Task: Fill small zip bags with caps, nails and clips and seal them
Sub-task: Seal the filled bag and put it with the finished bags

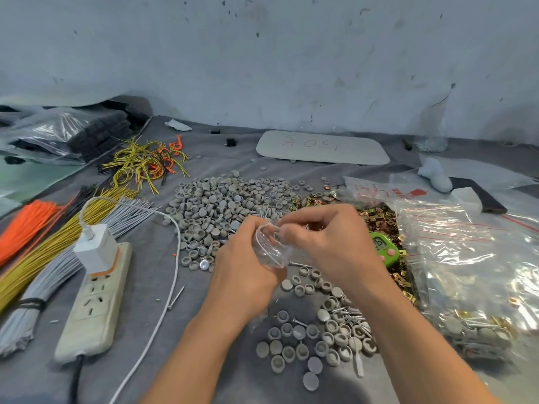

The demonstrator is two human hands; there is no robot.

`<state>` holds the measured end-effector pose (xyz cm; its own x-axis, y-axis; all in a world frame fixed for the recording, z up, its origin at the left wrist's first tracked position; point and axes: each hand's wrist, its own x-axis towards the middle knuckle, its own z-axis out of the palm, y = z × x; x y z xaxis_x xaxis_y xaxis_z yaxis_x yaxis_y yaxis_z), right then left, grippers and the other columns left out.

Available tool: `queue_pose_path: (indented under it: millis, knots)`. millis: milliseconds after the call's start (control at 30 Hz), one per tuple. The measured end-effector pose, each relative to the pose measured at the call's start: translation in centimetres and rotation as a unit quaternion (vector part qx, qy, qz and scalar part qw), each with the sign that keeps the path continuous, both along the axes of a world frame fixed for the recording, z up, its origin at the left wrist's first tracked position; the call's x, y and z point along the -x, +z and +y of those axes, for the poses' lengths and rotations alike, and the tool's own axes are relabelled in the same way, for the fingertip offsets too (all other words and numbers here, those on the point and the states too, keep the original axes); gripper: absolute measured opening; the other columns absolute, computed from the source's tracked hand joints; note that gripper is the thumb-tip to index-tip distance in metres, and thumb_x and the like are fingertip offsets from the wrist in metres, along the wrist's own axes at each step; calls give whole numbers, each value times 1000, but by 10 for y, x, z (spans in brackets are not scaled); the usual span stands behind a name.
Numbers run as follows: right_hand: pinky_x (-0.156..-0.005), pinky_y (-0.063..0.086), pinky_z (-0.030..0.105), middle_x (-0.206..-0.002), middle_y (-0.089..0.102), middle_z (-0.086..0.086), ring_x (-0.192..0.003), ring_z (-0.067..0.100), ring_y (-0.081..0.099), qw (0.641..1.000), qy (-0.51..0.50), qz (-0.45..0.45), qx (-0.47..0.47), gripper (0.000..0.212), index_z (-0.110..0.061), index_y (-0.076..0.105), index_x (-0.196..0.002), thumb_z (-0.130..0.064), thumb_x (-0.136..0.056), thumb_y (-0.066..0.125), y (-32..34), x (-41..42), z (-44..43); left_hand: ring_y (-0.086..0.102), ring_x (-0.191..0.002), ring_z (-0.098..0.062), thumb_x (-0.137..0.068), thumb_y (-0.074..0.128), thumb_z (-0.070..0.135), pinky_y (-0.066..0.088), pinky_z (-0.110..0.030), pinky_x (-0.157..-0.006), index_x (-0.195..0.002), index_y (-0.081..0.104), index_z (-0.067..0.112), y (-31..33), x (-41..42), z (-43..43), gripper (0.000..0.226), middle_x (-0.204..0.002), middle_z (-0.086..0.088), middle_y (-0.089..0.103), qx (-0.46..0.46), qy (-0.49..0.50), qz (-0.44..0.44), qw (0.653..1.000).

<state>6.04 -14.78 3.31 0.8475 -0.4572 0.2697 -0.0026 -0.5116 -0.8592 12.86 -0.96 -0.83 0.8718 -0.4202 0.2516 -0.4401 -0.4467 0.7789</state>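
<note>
Filling step, it seems: your left hand [248, 258] grips the bag [271, 249] above the loose caps [221, 205]; your right hand [323, 243] pinches its open mouth. Next probably calls for dropping pieces in cleanly.

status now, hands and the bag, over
Left hand grips small zip bag from below. Right hand pinches at its mouth. Nothing in the way; loose caps on the cloth beneath.
</note>
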Motion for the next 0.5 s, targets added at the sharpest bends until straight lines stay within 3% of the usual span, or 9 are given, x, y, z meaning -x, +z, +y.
queue_pose_path:
  millis: [67, 133, 233, 400, 500]
  knots:
    - [-58, 53, 16, -73, 75, -22, -64, 0, 68, 997, -67, -29, 6, 15, -36, 83, -81, -22, -85, 79, 0, -2, -12, 60, -75, 9, -64, 82, 16, 38, -12, -53, -91, 55, 40, -2, -4, 2, 45, -88, 30, 66, 34, 11, 14, 999]
    - [-65, 54, 14, -81, 77, -21, -67, -1, 67, 990, -104, 51, 80, 17, -36, 82, -82, -21, -88, 77, -4, -7, -21, 61, -75, 8, -65, 83, 12, 40, -7, -58, -91, 57, 38, -3, -8, 4, 45, -87, 29, 66, 48, 22, 18, 998]
    - [-94, 58, 37, -100, 78, -6, -91, 17, 71, 939, -68, 247, 230, 13, -31, 81, -98, -25, -91, 71, -22, -20, -14, 62, -77, 6, -64, 83, 12, 40, -10, -59, -92, 57, 41, -4, -13, 8, 48, -88, 28, 67, 51, 32, 2, 998]
    - [-98, 48, 37, -88, 69, -2, -95, 25, 69, 880, -15, 320, 352, 17, -25, 74, -96, -12, -86, 70, -37, -36, 2, 60, -81, 4, -65, 84, 16, 42, -10, -61, -93, 56, 38, -5, -16, 15, 45, -85, 23, 66, 36, 54, -40, 997]
    - [-98, 49, 39, -91, 73, -3, -90, 24, 68, 919, -54, 269, 283, 14, -28, 74, -95, -17, -94, 67, -38, -34, 1, 58, -83, 6, -68, 85, 20, 42, -10, -61, -96, 54, 38, -6, -13, 17, 46, -84, 19, 66, 14, 48, -48, 998]
